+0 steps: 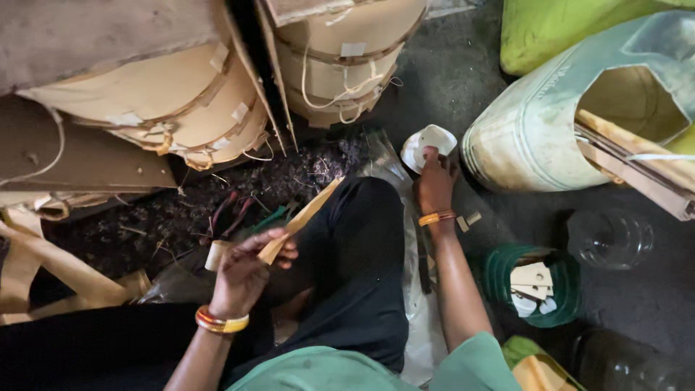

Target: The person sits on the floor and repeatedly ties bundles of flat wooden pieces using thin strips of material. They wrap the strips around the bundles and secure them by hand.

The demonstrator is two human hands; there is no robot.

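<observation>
Left hand [242, 271], fingers clamped on a tan strip [300, 219] above the black-clad knee [358, 239]; right hand [434, 181], fingertips pressed on a white dish [428, 141] beside a cut drum [550, 130]; green basket [532, 286], paper stacks [181, 108] around.

My arms are bare below short teal-green sleeves [478, 362]. On my left wrist [221, 321] sits a stack of bangles, orange and red with yellow edges. My right wrist [437, 217] carries thinner orange bangles, two or three close together. My legs [355, 268] are covered in plain black cloth, loose and creased at the knee.
</observation>
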